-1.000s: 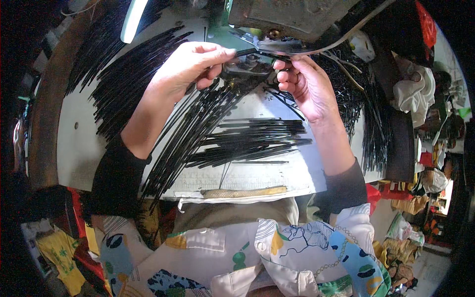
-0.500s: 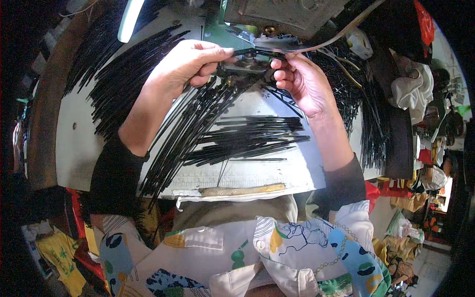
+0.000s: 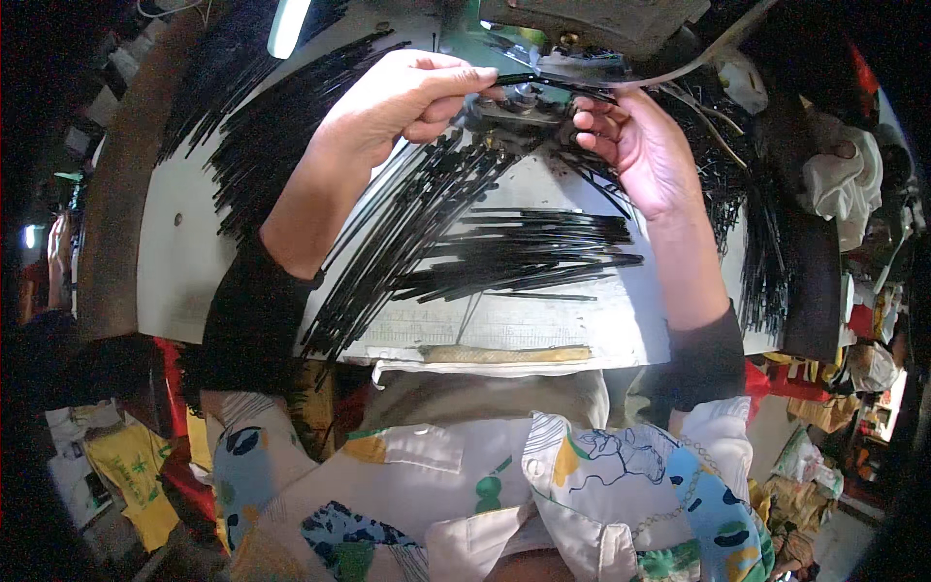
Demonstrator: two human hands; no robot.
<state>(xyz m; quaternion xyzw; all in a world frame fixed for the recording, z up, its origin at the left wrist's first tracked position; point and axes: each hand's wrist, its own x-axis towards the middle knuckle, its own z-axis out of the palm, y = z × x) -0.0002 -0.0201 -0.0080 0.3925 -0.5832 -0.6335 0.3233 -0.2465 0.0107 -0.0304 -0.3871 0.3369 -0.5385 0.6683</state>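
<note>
My left hand [image 3: 407, 97] pinches one end of a thin black strip [image 3: 545, 81] between thumb and forefinger. My right hand [image 3: 648, 145] holds the strip's other end, its remaining fingers curled toward the palm. Slightly bowed, the strip spans the gap between my hands. It runs in front of the machine's head [image 3: 603, 27], just over a round metal part [image 3: 525, 94]. Below my hands, a slanting bundle of black strips [image 3: 412, 213] lies on the pale tabletop [image 3: 388, 335]. A second pile of strips [image 3: 543, 242] lies crosswise to its right.
More black strips [image 3: 291, 121] are heaped at the far left, with a tangled mass [image 3: 722, 175] on the right. A tube lamp [image 3: 289, 27] hangs at upper left. Along the near edge lie a ruler scale and a tan rod [image 3: 514, 355]. White cloth [image 3: 842, 179] sits at far right.
The whole view has shifted, so everything sits farther right and higher. Both hands keep their grip on the strip at the machine, and more of the strip shows between them.
</note>
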